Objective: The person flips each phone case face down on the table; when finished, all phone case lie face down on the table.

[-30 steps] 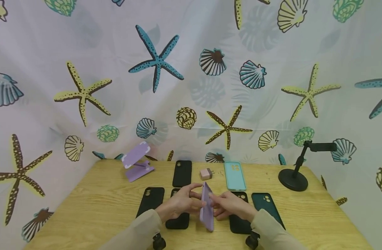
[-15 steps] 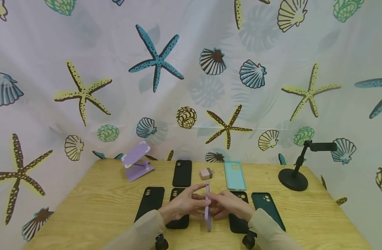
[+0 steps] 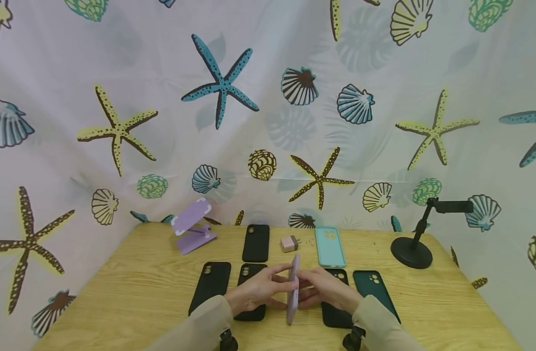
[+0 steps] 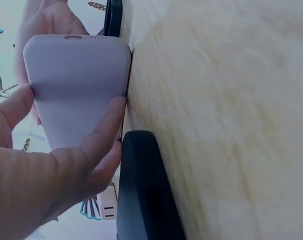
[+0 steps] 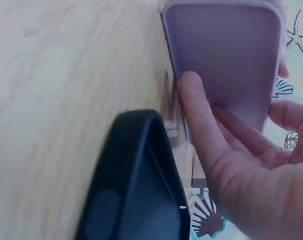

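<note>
Compared with a second ago, the purple phone case [image 4: 76, 90] has turned between the two hands: its far end leaned slightly left then and leans slightly right now. The other cases lie as they did. The purple phone case stands on its long edge, straight on the near side of the pink charger [image 3: 288, 243]; whether it touches the wooden table [image 3: 118, 287] I cannot tell.

The left hand [image 3: 261, 286], near side of the charger and a little left, grips the case by its edges, facing its smooth back. The right hand [image 3: 327, 288], near side of the charger and to the right, also holds it, fingers curled around the edges and into the hollow side.

Left of the charger lies a black phone case [image 3: 256, 243]; nearer the person, still left of the charger, are two more, one partly hidden by the left hand. Right of the charger is a light blue phone case [image 3: 330, 247]. Nearer the person on that side lie another black case, partly covered by the right hand, and a dark green case [image 3: 377, 295]. A purple stand [image 3: 193, 224] is well left of the charger, a black stand [image 3: 411, 252] well right, and a shell-patterned cloth [image 3: 268, 122] hangs behind it.
</note>
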Action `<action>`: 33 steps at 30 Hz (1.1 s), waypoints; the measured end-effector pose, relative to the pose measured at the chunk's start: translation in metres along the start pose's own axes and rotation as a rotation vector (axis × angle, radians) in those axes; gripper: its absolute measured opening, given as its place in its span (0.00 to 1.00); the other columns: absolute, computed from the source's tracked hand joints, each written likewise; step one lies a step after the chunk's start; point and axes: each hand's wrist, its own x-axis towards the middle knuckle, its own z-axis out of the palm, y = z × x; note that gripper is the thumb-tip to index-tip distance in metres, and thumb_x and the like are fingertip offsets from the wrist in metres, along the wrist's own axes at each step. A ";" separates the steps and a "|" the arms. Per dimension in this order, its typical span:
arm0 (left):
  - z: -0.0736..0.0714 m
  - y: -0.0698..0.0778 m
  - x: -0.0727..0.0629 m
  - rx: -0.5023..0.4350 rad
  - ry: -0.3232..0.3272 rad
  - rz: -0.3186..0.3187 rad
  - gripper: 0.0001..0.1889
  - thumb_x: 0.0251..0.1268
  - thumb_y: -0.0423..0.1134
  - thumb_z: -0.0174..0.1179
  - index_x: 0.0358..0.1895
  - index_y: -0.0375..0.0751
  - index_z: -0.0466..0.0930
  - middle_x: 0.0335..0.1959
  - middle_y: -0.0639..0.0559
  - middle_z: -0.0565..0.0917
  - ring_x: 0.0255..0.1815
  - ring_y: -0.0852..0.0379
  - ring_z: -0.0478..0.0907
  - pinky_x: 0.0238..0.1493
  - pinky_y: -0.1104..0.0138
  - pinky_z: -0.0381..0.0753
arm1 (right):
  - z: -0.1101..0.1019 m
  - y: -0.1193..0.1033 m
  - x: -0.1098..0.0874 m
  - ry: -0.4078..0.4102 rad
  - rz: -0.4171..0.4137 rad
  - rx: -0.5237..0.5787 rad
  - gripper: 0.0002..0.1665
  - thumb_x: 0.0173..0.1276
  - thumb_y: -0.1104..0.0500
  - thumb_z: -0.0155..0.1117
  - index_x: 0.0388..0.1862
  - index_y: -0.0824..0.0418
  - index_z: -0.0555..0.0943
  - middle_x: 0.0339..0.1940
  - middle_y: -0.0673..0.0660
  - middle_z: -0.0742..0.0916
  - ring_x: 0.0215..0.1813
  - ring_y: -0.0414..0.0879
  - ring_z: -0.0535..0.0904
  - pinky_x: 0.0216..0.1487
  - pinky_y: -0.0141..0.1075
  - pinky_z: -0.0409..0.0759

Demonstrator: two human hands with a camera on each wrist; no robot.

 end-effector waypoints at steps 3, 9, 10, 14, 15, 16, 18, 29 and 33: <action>0.000 0.000 0.000 0.012 -0.006 0.002 0.36 0.67 0.41 0.64 0.76 0.48 0.59 0.63 0.33 0.70 0.56 0.42 0.77 0.50 0.46 0.83 | -0.001 -0.003 -0.001 0.029 -0.022 -0.021 0.29 0.78 0.49 0.51 0.64 0.72 0.74 0.53 0.65 0.86 0.49 0.56 0.86 0.49 0.48 0.85; 0.002 0.000 -0.002 0.026 -0.001 -0.014 0.36 0.67 0.35 0.64 0.76 0.46 0.59 0.66 0.32 0.68 0.57 0.43 0.77 0.50 0.45 0.82 | -0.007 -0.008 -0.004 0.120 -0.075 -0.067 0.25 0.75 0.56 0.56 0.65 0.70 0.74 0.51 0.65 0.86 0.47 0.53 0.87 0.44 0.42 0.87; 0.002 0.000 -0.001 0.031 -0.002 -0.016 0.36 0.66 0.35 0.64 0.76 0.46 0.59 0.66 0.32 0.68 0.57 0.43 0.77 0.50 0.45 0.82 | -0.007 -0.009 -0.004 0.127 -0.078 -0.066 0.25 0.75 0.57 0.56 0.65 0.70 0.74 0.51 0.65 0.86 0.47 0.52 0.87 0.44 0.42 0.87; 0.003 -0.001 -0.001 0.054 -0.008 -0.011 0.38 0.64 0.32 0.65 0.76 0.45 0.60 0.66 0.33 0.70 0.57 0.44 0.78 0.49 0.47 0.83 | -0.009 -0.010 -0.007 0.156 -0.073 -0.051 0.25 0.74 0.59 0.57 0.65 0.72 0.73 0.50 0.66 0.87 0.47 0.52 0.87 0.43 0.40 0.87; 0.003 -0.001 0.000 0.062 -0.009 -0.008 0.38 0.63 0.31 0.66 0.76 0.44 0.60 0.66 0.34 0.70 0.57 0.45 0.78 0.49 0.48 0.84 | -0.009 -0.010 -0.008 0.169 -0.070 -0.053 0.26 0.74 0.60 0.57 0.66 0.72 0.72 0.49 0.66 0.87 0.47 0.51 0.87 0.42 0.39 0.87; 0.002 -0.001 -0.001 0.071 -0.009 -0.006 0.38 0.62 0.31 0.66 0.75 0.44 0.60 0.65 0.34 0.71 0.57 0.45 0.78 0.49 0.49 0.84 | -0.010 -0.010 -0.008 0.184 -0.065 -0.057 0.26 0.74 0.61 0.58 0.67 0.72 0.71 0.49 0.66 0.87 0.46 0.51 0.87 0.41 0.39 0.87; 0.001 -0.002 -0.001 0.102 -0.001 -0.004 0.39 0.61 0.30 0.67 0.75 0.41 0.61 0.64 0.35 0.72 0.57 0.46 0.77 0.49 0.50 0.84 | -0.010 -0.010 -0.009 0.217 -0.052 -0.081 0.28 0.73 0.63 0.59 0.68 0.72 0.69 0.47 0.66 0.87 0.43 0.49 0.87 0.39 0.38 0.87; -0.001 0.000 -0.001 0.291 0.088 0.004 0.32 0.60 0.27 0.66 0.68 0.29 0.68 0.63 0.32 0.72 0.63 0.40 0.72 0.49 0.56 0.85 | -0.011 -0.002 -0.009 0.288 -0.047 -0.268 0.29 0.68 0.70 0.62 0.67 0.75 0.69 0.47 0.67 0.87 0.35 0.50 0.87 0.34 0.41 0.87; -0.002 0.001 -0.001 0.331 0.102 0.005 0.30 0.60 0.27 0.66 0.67 0.28 0.69 0.62 0.30 0.73 0.63 0.40 0.73 0.48 0.56 0.85 | -0.008 0.001 -0.008 0.313 -0.062 -0.319 0.27 0.66 0.71 0.63 0.63 0.77 0.72 0.46 0.69 0.86 0.36 0.51 0.88 0.33 0.41 0.87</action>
